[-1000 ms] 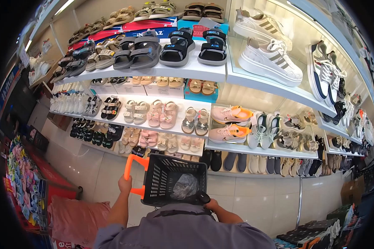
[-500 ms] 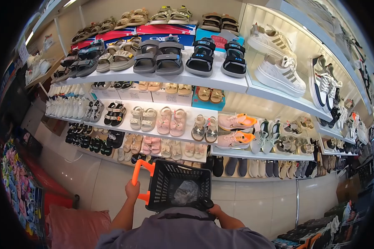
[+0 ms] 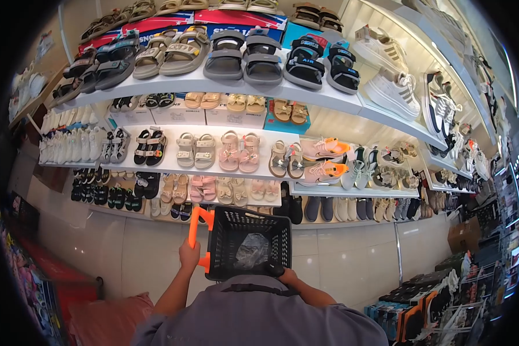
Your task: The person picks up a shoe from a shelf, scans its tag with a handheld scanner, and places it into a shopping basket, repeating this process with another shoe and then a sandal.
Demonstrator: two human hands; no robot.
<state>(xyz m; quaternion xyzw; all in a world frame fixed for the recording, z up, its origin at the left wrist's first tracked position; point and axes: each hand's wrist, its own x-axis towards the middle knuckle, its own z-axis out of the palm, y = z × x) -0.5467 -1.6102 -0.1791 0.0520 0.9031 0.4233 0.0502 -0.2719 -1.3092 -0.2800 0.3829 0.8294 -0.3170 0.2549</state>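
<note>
A black plastic shopping basket with perforated walls is in front of my body, below the shoe shelves. My left hand is wrapped around its orange handle on the left side. At the near right corner of the basket my right hand is closed, with a dark rounded part at its fingers. Inside the basket lies a crumpled clear plastic bag.
Ahead, shelves carry rows of sandals and sneakers. A pink cushion-like thing is at lower left. Shoe boxes are stacked at lower right, near a cardboard box. Tiled floor runs between.
The view has shifted: the shelves' left part appears farther left and the lower rows higher. The basket sits slightly higher in view, both hands still at it.
</note>
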